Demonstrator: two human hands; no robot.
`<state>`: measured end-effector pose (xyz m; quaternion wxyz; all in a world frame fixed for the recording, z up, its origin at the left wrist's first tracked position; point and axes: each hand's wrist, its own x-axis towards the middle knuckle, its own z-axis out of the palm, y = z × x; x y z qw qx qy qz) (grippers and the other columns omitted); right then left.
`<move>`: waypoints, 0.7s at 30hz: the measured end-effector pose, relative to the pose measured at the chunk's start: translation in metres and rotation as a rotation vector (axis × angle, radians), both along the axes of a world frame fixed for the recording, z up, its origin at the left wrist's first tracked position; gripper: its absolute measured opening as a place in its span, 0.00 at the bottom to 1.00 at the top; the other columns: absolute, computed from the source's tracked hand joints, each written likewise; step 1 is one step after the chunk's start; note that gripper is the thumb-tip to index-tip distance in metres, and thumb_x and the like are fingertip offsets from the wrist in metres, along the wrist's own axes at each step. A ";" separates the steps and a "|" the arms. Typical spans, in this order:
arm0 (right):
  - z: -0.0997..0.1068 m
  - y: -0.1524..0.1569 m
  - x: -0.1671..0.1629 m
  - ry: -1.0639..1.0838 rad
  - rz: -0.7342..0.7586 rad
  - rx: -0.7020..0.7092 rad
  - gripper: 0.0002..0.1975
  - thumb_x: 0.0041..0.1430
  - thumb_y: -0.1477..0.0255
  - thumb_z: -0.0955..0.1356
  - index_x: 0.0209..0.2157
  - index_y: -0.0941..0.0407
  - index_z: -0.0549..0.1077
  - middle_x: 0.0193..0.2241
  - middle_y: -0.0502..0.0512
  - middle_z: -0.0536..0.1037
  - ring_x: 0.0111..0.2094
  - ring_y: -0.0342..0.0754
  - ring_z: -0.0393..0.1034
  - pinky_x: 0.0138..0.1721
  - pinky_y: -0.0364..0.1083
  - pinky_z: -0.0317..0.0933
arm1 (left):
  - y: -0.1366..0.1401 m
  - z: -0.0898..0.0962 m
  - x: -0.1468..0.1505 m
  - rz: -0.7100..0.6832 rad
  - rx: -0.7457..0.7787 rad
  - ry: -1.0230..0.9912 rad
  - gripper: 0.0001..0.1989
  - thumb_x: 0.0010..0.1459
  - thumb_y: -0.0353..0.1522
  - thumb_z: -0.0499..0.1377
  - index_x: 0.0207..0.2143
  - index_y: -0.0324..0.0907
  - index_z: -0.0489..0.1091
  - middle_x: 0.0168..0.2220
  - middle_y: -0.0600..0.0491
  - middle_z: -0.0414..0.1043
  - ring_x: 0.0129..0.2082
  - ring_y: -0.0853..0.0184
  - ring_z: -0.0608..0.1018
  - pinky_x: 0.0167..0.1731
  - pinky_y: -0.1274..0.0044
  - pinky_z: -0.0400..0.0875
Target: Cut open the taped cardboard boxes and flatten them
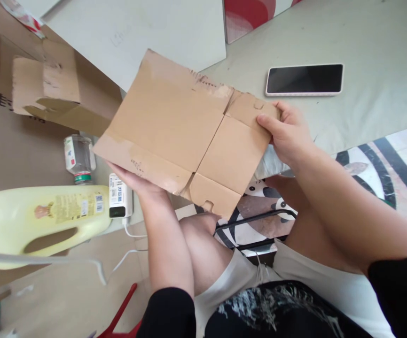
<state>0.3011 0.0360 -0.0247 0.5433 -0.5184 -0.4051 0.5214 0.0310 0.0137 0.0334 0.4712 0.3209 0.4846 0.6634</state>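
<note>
A flattened piece of brown cardboard box [168, 112] is held up in front of me, tilted, with fold lines, a slit and small cut-out tabs on its right part. My right hand [290, 134] pinches its upper right corner, thumb on top and fingers behind. Under its lower left edge lies my left hand [136, 180], supporting it from below; most of those fingers are hidden behind the cardboard. A phone [305, 80] with a dark screen rests on the pale table cloth beyond my right hand.
Left of me are a yellow jug [9, 211], a clear bottle [80, 157], and a white device [120, 195] with a cable. An opened carton [94, 89] stands behind them. A white board [147, 33] lies at the back, and a red chair part [121, 312] sits below left.
</note>
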 end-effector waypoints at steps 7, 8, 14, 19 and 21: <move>0.010 0.000 -0.006 0.242 -0.114 0.033 0.21 0.44 0.59 0.78 0.37 0.48 0.69 0.38 0.48 0.79 0.42 0.49 0.76 0.35 0.48 0.75 | 0.000 -0.015 -0.008 -0.029 0.080 -0.038 0.28 0.60 0.55 0.52 0.51 0.46 0.72 0.56 0.50 0.75 0.67 0.58 0.65 0.61 0.70 0.69; 0.012 -0.001 -0.008 0.303 -0.100 0.046 0.22 0.43 0.58 0.78 0.37 0.48 0.70 0.40 0.47 0.79 0.44 0.50 0.76 0.38 0.48 0.76 | 0.002 -0.017 -0.010 -0.003 0.034 -0.045 0.23 0.61 0.49 0.54 0.49 0.44 0.73 0.55 0.49 0.76 0.67 0.59 0.66 0.61 0.70 0.70; 0.032 -0.026 -0.020 0.193 0.183 -0.042 0.21 0.46 0.56 0.77 0.40 0.50 0.75 0.43 0.52 0.81 0.50 0.54 0.75 0.47 0.53 0.76 | 0.016 -0.028 -0.016 0.076 0.081 -0.192 0.12 0.61 0.37 0.57 0.43 0.43 0.74 0.53 0.49 0.77 0.65 0.62 0.69 0.63 0.69 0.69; 0.056 -0.058 -0.025 0.023 0.179 -0.227 0.17 0.47 0.57 0.77 0.34 0.50 0.75 0.32 0.51 0.81 0.33 0.50 0.77 0.26 0.47 0.74 | 0.017 -0.027 0.002 0.052 0.013 -0.157 0.15 0.59 0.43 0.59 0.42 0.43 0.74 0.51 0.49 0.78 0.61 0.60 0.73 0.59 0.70 0.72; 0.067 -0.065 -0.018 0.057 0.161 -0.215 0.18 0.46 0.55 0.76 0.35 0.50 0.74 0.30 0.51 0.80 0.30 0.50 0.76 0.22 0.47 0.72 | 0.014 -0.022 0.011 -0.008 0.031 -0.145 0.21 0.57 0.49 0.60 0.44 0.43 0.74 0.52 0.48 0.77 0.61 0.59 0.73 0.57 0.71 0.72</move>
